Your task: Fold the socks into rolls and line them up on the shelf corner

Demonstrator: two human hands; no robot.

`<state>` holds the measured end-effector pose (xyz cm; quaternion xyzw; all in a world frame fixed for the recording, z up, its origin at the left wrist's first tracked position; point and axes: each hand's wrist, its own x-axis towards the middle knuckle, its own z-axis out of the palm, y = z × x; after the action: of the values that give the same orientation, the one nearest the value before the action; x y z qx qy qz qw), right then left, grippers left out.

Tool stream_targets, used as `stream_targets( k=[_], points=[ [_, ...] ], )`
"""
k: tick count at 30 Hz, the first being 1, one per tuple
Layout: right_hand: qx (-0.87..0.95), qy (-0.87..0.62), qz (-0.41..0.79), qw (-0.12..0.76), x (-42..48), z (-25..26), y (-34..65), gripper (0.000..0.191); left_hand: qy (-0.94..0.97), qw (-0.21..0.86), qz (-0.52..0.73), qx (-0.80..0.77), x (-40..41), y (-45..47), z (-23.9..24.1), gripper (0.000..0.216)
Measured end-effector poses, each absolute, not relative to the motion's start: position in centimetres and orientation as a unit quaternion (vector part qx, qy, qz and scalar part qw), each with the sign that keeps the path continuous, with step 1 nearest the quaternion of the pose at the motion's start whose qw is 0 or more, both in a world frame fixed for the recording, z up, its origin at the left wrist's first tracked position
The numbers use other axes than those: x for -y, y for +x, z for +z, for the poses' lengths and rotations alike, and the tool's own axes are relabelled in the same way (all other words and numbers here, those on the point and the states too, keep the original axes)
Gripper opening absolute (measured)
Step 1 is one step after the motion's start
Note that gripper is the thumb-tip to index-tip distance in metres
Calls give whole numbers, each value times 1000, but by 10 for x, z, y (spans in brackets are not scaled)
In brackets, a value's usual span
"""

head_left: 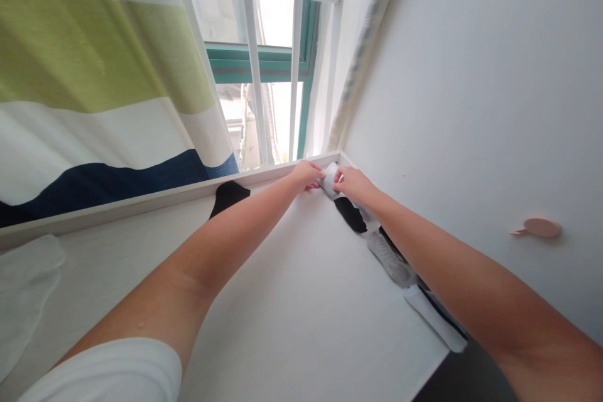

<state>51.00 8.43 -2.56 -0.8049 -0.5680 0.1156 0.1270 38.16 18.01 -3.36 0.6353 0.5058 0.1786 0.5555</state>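
At the far right corner of the white surface (282,314), a light grey sock (330,181) lies between my two hands. My left hand (308,174) pinches its left side with closed fingers. On the other side, my right hand (352,183) grips the sock's right edge between thumb and fingers. A black sock (350,216) lies just below it. Further down the same row come a grey sock (390,259) and a white sock (434,319), with dark socks partly hidden beside them under my right forearm.
Another black sock (228,196) rests by the raised rim (188,191), partly behind my left arm. White cloth (26,295) lies at the left. A striped curtain (103,56) and a barred window (257,63) stand behind. A pink hook (541,227) is on the right wall.
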Motion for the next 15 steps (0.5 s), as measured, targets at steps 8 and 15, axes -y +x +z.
stream_targets(
  k=[8,15],
  points=[
    [617,-783,33,68,-80,-21,502,6,651,538,184,-502,-184,378,-37,28],
    [641,-767,-19,34,-76,-15,494,13,670,525,191,-488,-182,372,-41,30]
  ],
)
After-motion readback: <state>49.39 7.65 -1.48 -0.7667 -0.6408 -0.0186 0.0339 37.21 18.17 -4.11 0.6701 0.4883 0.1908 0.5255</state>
